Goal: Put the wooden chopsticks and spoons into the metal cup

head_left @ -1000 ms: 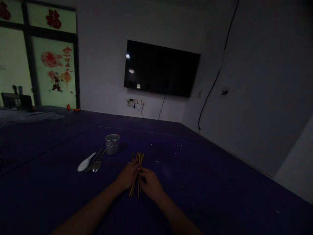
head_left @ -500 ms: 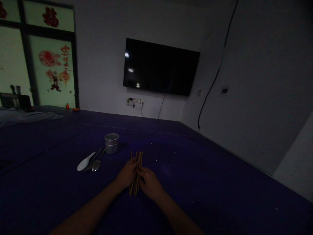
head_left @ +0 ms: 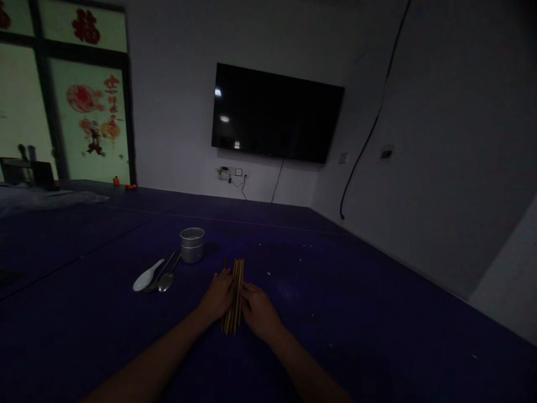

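Note:
A bundle of thin brown chopsticks (head_left: pixel 238 280) lies on the dark blue tabletop, pointing away from me and leaning slightly right at the far end. My left hand (head_left: pixel 218 295) presses on its left side, fingers curled over the sticks there; one stick tip sticks out a little apart from the others. On the right side my right hand (head_left: pixel 260 312) grips the bundle's edge with thumb and fingers, partly hidden. Left of the hands are a metal cup (head_left: pixel 192 246), a white spoon (head_left: pixel 146 277) and two metal spoons (head_left: pixel 166 281), lying side by side.
The blue tabletop (head_left: pixel 377 313) reaches to the walls, with small white specks to the right. Clear plastic sheeting (head_left: pixel 54 201) and a dark holder (head_left: pixel 29 172) are at the far left. A television (head_left: pixel 277 112) hangs on the wall; a black cable (head_left: pixel 363 151) dangles at right.
The chopsticks, spread with gaps before, now lie closer together. My right hand has shifted slightly right, away from my left hand. The cup and spoons stay put.

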A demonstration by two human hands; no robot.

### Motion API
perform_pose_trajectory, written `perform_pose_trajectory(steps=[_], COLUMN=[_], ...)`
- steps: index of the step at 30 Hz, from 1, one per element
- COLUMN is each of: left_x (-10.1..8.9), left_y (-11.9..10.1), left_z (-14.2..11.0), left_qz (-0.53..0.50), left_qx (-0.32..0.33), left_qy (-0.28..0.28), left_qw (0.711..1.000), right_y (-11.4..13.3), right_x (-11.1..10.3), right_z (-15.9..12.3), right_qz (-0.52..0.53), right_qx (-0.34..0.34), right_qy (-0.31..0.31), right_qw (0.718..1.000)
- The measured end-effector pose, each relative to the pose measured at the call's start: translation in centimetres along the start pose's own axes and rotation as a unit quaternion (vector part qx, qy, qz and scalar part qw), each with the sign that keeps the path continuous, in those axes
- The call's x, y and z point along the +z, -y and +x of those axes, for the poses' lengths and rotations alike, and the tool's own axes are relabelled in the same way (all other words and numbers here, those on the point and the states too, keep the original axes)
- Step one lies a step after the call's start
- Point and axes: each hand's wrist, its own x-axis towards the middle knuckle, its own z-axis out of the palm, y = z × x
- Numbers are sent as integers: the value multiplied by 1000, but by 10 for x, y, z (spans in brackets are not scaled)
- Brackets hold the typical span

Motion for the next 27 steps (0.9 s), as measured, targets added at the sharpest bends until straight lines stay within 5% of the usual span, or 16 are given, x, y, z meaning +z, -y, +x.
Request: perform_pose_trajectory(steps=[27], left_x=[3], left_y=[4], left_z=[3], left_qz=[8], left_qx=[45], left_qy=[47], left_qw=[998], right_y=[-2], right_x=[-3], right_z=[0], right_qz=[13], right_qx=[-31], right_qy=[28], right_qw=[999])
